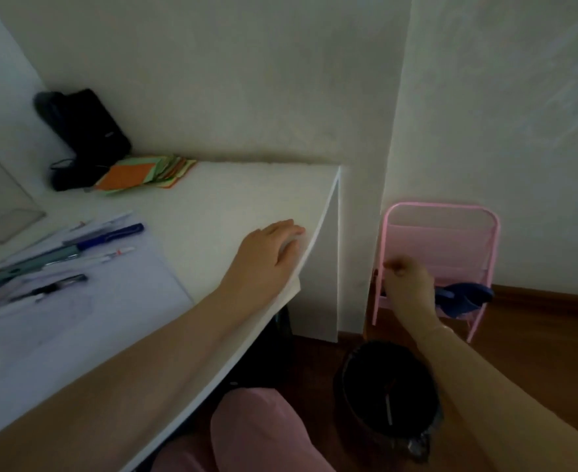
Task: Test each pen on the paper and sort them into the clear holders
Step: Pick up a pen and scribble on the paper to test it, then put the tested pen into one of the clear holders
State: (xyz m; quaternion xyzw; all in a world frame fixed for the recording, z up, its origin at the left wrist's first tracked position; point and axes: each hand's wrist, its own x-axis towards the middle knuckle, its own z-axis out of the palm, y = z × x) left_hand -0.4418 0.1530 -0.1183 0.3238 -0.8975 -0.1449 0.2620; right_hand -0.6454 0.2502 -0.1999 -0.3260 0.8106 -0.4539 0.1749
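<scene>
Pens (76, 253) are laid on paper (76, 318) on a white desk (212, 206). The left hand (267, 253) is rested flat at its edge. The right hand (407, 284), curled, is held over a bin (386, 396); its grasp cannot be told.

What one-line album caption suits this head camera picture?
Left hand resting on the white desk beside pens on paper, right hand reaching over a black bin.
</scene>
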